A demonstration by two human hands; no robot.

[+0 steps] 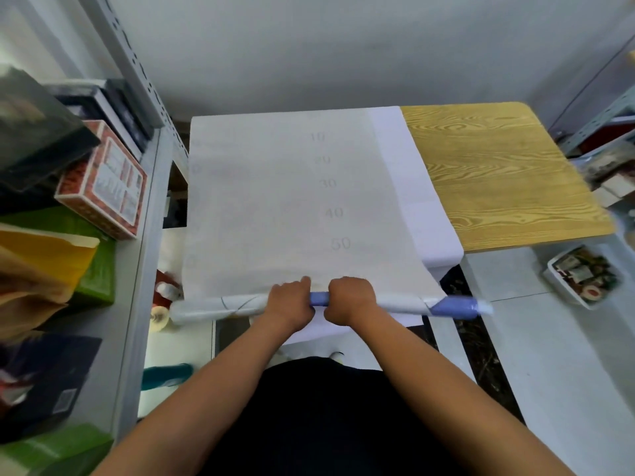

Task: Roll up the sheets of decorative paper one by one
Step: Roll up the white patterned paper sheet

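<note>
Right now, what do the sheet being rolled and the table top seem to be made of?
The sheet looks like thin matte paper: faint numbers show through and its near end curls into a tight roll with a blue face. The table top shows yellow wood grain with a slight sheen, solid wood or printed laminate.

Plain grey wall [309,46], wood-grain table [498,173], cluttered grey shelving [151,173] left
</note>
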